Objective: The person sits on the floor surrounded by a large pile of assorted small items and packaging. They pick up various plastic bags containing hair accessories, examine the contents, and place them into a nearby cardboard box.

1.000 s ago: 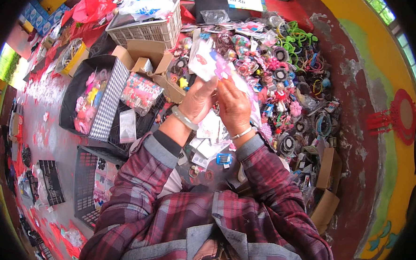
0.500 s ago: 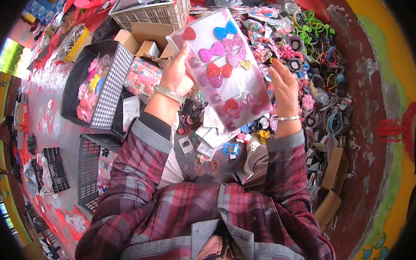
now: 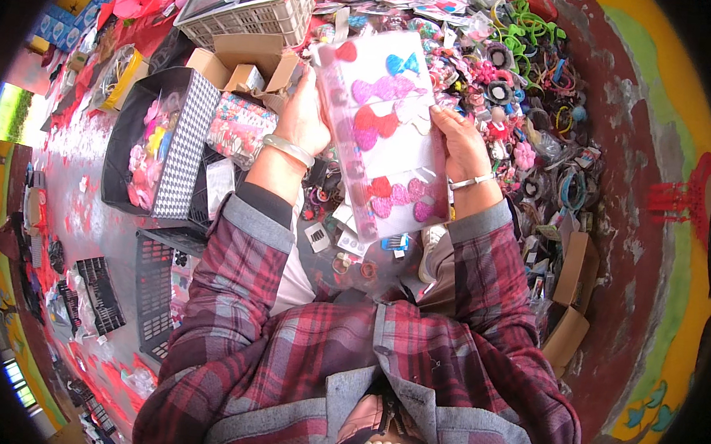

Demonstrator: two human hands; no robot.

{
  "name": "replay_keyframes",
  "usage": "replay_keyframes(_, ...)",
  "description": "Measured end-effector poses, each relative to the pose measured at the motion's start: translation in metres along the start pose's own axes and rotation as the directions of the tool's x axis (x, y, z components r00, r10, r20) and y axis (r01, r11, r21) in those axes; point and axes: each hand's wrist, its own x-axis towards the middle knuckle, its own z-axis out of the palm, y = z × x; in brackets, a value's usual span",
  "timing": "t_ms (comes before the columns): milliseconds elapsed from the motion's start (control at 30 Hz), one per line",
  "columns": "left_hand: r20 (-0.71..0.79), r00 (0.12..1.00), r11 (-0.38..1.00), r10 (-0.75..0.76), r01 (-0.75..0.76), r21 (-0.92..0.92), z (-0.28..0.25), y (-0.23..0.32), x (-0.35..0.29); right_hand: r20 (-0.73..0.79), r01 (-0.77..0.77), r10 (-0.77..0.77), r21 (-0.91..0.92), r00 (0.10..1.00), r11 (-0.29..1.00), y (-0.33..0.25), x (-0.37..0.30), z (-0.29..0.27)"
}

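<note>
A clear plastic box (image 3: 403, 156) with glittery bows in red, pink, purple and blue inside is held up in front of me. My left hand (image 3: 303, 116) grips its left side, the fingers partly hidden behind it. My right hand (image 3: 463, 146) closes on the right edge, thumb on the front face. Beyond the box and to its right lies a large heap of hair accessories (image 3: 499, 93), with green headbands (image 3: 534, 26) at the far end. Below the box, small carded items (image 3: 317, 237) lie on the floor between my legs.
On the left stand a houndstooth-sided bin (image 3: 187, 145) of coloured flower pieces, a black plastic crate (image 3: 155, 296) and an opened cardboard box (image 3: 251, 60). A beige basket (image 3: 249, 23) sits at the back. Cardboard flaps (image 3: 576, 270) rise at the right, beside a painted wall (image 3: 683, 263).
The clear box has turned more upright and faces me more squarely. My right hand, apart from it before with spread fingers, now holds its right edge.
</note>
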Motion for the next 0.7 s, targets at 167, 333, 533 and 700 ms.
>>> replay_keyframes(167, 0.133, 0.981, 0.982, -0.144, 0.124, 0.142, -0.011, -0.006, 0.002, -0.175, 0.077, -0.069, 0.040, 0.982, 0.996, -0.005, 0.004, -0.004)
replay_keyframes(333, 0.088, 0.984, 0.946, -0.157, 0.124, 0.301, -0.009, -0.012, -0.001, -0.207, 0.110, -0.093, 0.075, 0.974, 0.991, 0.002, 0.016, -0.020)
replay_keyframes(533, 0.096, 0.977, 0.936, -0.192, 0.153, 0.317, -0.015, -0.009, 0.001, -0.160, 0.015, 0.005, 0.124, 0.987, 0.992, -0.003, 0.011, -0.014)
replay_keyframes(700, 0.100, 0.982, 0.937, -0.159, 0.118, 0.330, -0.024, -0.008, 0.003, -0.029, -0.109, 0.114, 0.141, 0.993, 0.984, -0.011, -0.006, 0.005)
